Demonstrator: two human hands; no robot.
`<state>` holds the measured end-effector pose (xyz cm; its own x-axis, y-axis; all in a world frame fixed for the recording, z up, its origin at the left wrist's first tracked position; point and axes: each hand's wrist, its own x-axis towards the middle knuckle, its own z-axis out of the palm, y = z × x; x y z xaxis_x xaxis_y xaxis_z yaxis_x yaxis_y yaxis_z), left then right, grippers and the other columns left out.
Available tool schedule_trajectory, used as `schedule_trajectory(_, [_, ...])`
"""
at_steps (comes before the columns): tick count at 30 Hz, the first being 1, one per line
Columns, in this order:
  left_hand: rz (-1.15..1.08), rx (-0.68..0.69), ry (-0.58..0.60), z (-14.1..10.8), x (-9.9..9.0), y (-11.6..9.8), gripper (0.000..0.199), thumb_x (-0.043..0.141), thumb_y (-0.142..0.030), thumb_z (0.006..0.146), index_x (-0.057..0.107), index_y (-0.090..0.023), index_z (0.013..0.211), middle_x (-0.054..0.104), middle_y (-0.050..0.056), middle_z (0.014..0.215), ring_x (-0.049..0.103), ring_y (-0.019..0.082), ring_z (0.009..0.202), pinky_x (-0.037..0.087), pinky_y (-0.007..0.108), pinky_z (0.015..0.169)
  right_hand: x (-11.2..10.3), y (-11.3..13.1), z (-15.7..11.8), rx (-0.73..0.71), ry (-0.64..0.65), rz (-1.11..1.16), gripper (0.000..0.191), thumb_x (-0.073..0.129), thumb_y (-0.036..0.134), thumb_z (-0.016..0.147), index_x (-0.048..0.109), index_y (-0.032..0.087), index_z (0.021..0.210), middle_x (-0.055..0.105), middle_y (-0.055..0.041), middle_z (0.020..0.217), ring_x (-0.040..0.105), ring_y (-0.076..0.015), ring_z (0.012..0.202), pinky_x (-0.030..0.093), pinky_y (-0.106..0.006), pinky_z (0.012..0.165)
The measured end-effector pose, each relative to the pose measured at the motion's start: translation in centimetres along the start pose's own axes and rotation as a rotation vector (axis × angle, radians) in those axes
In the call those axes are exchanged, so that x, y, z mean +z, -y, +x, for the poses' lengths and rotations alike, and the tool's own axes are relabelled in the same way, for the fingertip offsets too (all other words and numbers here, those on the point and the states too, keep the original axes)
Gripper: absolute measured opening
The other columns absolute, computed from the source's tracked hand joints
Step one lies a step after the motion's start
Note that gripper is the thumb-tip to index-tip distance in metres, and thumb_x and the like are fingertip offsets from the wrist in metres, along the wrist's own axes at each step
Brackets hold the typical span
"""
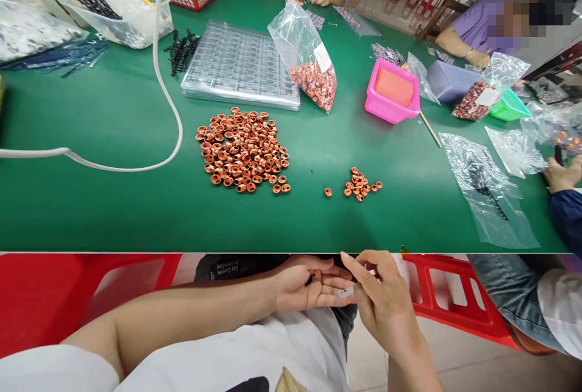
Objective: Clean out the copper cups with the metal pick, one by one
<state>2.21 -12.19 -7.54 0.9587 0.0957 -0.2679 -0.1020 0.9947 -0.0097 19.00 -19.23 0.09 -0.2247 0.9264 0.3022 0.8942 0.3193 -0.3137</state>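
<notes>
Below the table's front edge, my left hand is turned palm up with its fingers stretched out. A few tiny dark pieces lie in its palm. My right hand is beside the left fingertips, with its fingers curled together; what they grip is mostly hidden. A small whitish strip shows between the two hands, and I cannot make out what it is. On the table ahead are a large pile of copper-coloured oval pieces with holes and a smaller group of the same pieces.
On the green table stand stacked clear trays, a bag of copper pieces, a pink basket and plastic bags. A white cable hangs at left. Co-workers sit opposite and at right; one hand rests there.
</notes>
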Motion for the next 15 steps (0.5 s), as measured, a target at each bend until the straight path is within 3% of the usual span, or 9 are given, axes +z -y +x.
schedule_trajectory(3, [0.009,-0.04,-0.028,-2.1,1.5,0.7,0.037,0.055,-0.028,0.09,0.063,0.001,0.112,0.068,0.021,0.111,0.065,0.031,0.109,0.047,0.036,0.1,0.1,-0.3,-0.2,0.048,-0.082,0.035,0.053,0.046,0.008,0.085,0.052,0.032,0.132,0.054,-0.0073,0.102,0.056,-0.0164,0.086,0.053,-0.029,0.065])
schedule_trajectory(5, [0.007,0.002,-0.062,-3.5,3.4,0.4,0.037,0.052,-0.028,0.092,0.063,0.001,0.114,0.067,0.022,0.114,0.065,0.031,0.109,0.05,0.034,0.096,0.1,-0.4,-0.2,0.099,-0.162,0.051,0.051,0.046,0.009,0.084,0.056,0.032,0.128,0.055,-0.0068,0.102,0.057,-0.0159,0.085,0.053,-0.029,0.065])
schedule_trajectory(7, [-0.002,0.097,-0.124,-4.6,5.5,-0.4,0.04,0.043,-0.03,0.097,0.063,0.001,0.113,0.069,0.02,0.108,0.069,0.028,0.1,0.055,0.032,0.087,0.1,-0.5,0.0,0.161,-0.249,0.057,0.047,0.046,0.01,0.084,0.06,0.03,0.124,0.056,-0.0063,0.101,0.058,-0.0148,0.083,0.054,-0.028,0.064])
schedule_trajectory(9, [-0.017,0.204,-0.223,-5.1,7.3,-1.8,0.048,0.035,-0.037,0.101,0.067,-0.002,0.099,0.071,0.015,0.086,0.072,0.021,0.077,0.058,0.025,0.066,0.0,-0.6,0.3,0.205,-0.322,0.061,0.043,0.046,0.011,0.084,0.063,0.029,0.12,0.057,-0.0062,0.099,0.059,-0.0142,0.08,0.054,-0.027,0.062])
schedule_trajectory(10, [-0.015,0.286,-0.266,-5.2,8.0,-2.6,0.05,0.034,-0.039,0.102,0.067,-0.004,0.088,0.068,0.009,0.071,0.068,0.013,0.059,0.053,0.017,0.051,0.0,-0.6,0.6,0.215,-0.348,0.066,0.042,0.046,0.011,0.084,0.064,0.028,0.118,0.058,-0.0063,0.098,0.06,-0.0144,0.08,0.054,-0.027,0.062])
schedule_trajectory(12, [0.035,0.409,-0.315,-5.1,9.2,-4.3,0.05,0.037,-0.04,0.101,0.06,-0.01,0.069,0.051,-0.001,0.049,0.046,0.004,0.035,0.028,0.01,0.03,0.1,-0.7,1.1,0.215,-0.375,0.083,0.04,0.046,0.011,0.085,0.064,0.027,0.116,0.058,-0.0066,0.097,0.06,-0.0152,0.082,0.054,-0.028,0.063])
schedule_trajectory(15, [0.167,0.448,-0.32,-4.1,10.3,-6.8,0.054,0.041,-0.044,0.099,0.044,-0.014,0.054,0.028,-0.007,0.039,0.023,0.003,0.028,0.012,0.013,0.028,0.3,-1.1,2.0,0.2,-0.371,0.123,0.039,0.045,0.01,0.086,0.064,0.026,0.116,0.058,-0.0066,0.096,0.061,-0.0158,0.085,0.055,-0.03,0.068])
